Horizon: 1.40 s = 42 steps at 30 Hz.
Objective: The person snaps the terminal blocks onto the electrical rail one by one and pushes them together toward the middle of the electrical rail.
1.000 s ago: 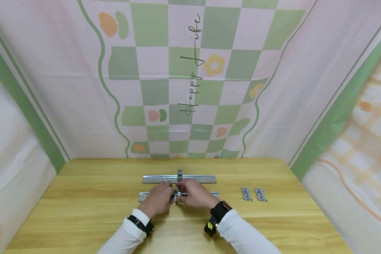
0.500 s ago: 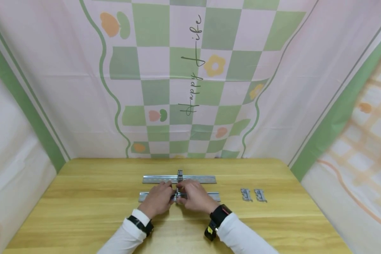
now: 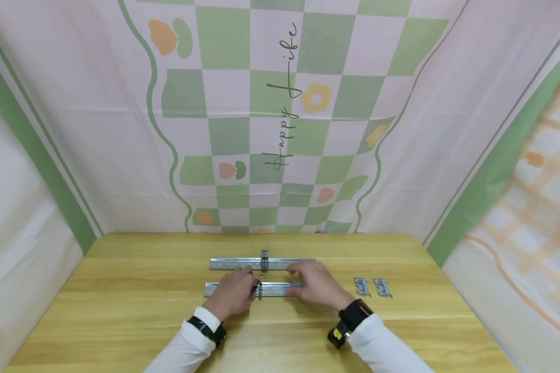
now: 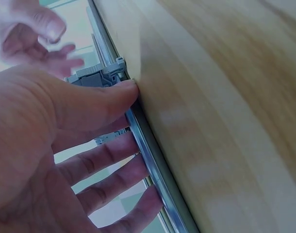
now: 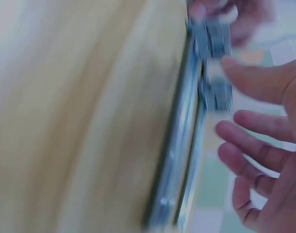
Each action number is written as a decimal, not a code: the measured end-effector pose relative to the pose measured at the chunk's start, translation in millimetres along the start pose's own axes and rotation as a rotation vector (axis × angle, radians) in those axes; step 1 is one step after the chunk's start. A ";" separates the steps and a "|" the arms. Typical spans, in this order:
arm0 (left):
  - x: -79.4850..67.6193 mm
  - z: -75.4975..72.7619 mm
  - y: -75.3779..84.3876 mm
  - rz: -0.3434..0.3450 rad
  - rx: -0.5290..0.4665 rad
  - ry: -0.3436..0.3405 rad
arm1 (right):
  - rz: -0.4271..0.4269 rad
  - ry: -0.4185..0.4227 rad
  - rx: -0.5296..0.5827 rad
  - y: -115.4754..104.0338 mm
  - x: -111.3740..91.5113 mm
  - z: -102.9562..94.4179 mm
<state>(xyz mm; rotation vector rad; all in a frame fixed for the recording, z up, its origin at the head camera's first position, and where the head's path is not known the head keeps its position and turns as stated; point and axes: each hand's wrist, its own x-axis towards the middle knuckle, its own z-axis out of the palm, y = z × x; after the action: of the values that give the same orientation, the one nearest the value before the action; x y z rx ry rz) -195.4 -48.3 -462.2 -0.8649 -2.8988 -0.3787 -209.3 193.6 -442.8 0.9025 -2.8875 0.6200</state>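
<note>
My left hand (image 3: 232,291) grips the near metal DIN rail (image 3: 277,291), its thumb and fingers around the rail in the left wrist view. Right beside the thumb, a thin grey terminal block (image 4: 97,75) sits across that rail. My right hand (image 3: 319,284) is over the rail's right part, thumb and fingers spread apart with nothing between them. In the right wrist view its thumb and fingers stand apart from the terminal block (image 5: 213,39). A second DIN rail (image 3: 238,263) lies behind, parallel to the first, with grey terminal blocks (image 3: 264,260) upright on it.
Two loose grey terminal blocks lie flat to the right, a nearer one (image 3: 362,286) and a farther one (image 3: 382,286). The wooden table (image 3: 135,321) ends at a patterned cloth backdrop (image 3: 270,134). Cloth also hangs at both sides.
My right hand has let go of the terminal block on the near rail and moved right, its fingers opening. My left hand stays in place on the rail.
</note>
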 end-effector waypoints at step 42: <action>-1.4 -1.2 -1.0 0.008 -0.042 -0.003 | 0.119 -0.157 -0.347 78.5 -51.6 -68.4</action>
<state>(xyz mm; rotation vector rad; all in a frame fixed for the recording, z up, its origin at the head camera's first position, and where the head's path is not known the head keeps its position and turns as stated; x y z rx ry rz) -194.8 -50.1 -461.4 -0.8827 -2.8992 -0.4391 -214.9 306.7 -416.9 0.7655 -3.0635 0.0455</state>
